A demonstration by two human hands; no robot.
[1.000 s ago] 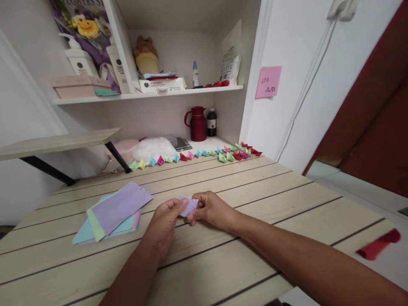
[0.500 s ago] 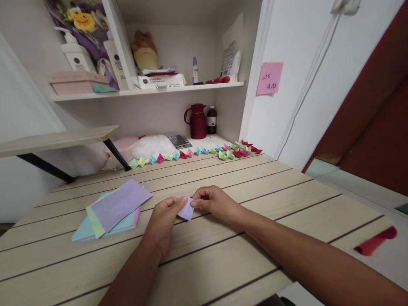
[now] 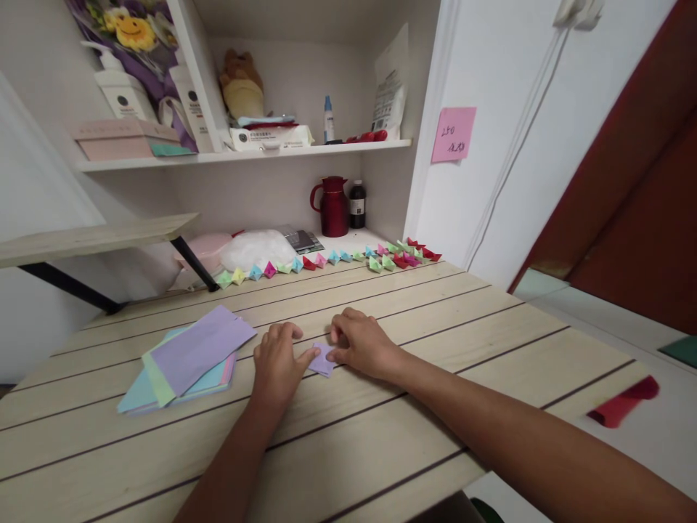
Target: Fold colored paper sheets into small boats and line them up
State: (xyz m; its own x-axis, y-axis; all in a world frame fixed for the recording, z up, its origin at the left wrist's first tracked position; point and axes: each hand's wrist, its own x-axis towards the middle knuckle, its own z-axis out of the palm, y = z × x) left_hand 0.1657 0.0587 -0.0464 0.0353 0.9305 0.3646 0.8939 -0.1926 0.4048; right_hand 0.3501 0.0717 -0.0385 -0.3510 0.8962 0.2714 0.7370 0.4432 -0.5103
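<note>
A small folded piece of purple paper (image 3: 322, 360) lies on the wooden tabletop between my two hands. My left hand (image 3: 280, 361) is open, with its thumb tip at the paper's left edge and the fingers spread away from it. On the other side, my right hand (image 3: 362, 343) rests its thumb at the paper's right edge. A gap shows between that thumb and the curled index finger, so this hand is open too. Left of my hands sits a stack of coloured paper (image 3: 188, 356), with purple sheets on top and green and blue ones beneath.
Several small folded paper boats (image 3: 269, 269) line the table's back edge, with more clustered at the right (image 3: 403, 258). Behind stand a red jug (image 3: 334, 207) and a dark bottle (image 3: 357, 205). A small raised shelf (image 3: 98, 236) stands at the left. Something red (image 3: 624, 403) is beyond the right edge.
Both hands have loosened from the purple paper, which was pinched between them and now lies lower, flat on the table. My left fingers have spread. The view has shifted slightly.
</note>
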